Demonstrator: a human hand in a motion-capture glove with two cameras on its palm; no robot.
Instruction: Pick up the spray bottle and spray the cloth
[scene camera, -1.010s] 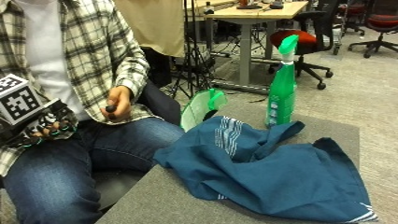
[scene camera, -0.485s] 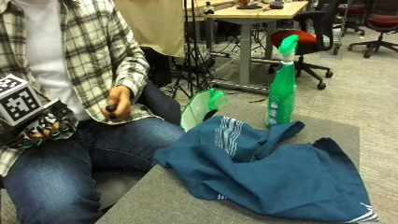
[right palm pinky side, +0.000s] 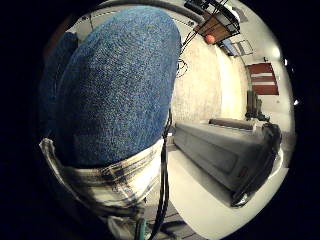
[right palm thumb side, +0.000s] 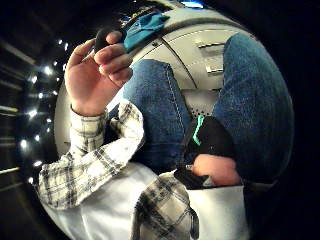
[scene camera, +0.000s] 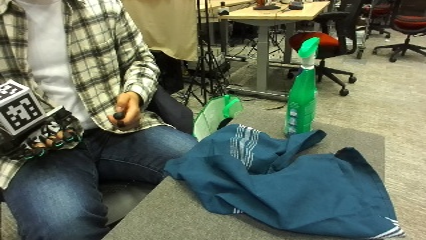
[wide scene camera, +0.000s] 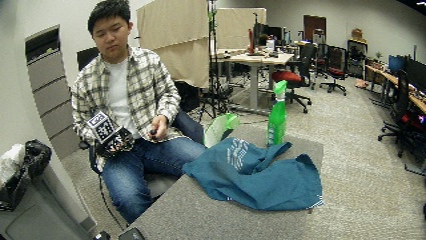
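A green spray bottle (scene camera: 301, 95) stands upright on the grey table (scene camera: 173, 220), at its far side. A blue cloth (scene camera: 293, 185) lies crumpled in front of the bottle and reaches its base. My gloved right hand (scene camera: 46, 141) rests on my right thigh, far to the left of the table, with its fingers loosely curled and holding nothing. The wide outside view shows the same layout: hand (wide scene camera: 113, 142), bottle (wide scene camera: 276, 114), cloth (wide scene camera: 256, 175). The little finger side palm view is filled by my jeans thigh (right palm pinky side: 115, 90).
My bare left hand (scene camera: 125, 111) holds a small black object above my lap, also seen as the bare hand (right palm thumb side: 95, 75) in the thumb side palm view. A green and white object (scene camera: 216, 115) stands just behind the table's far left edge. Desks and office chairs stand behind.
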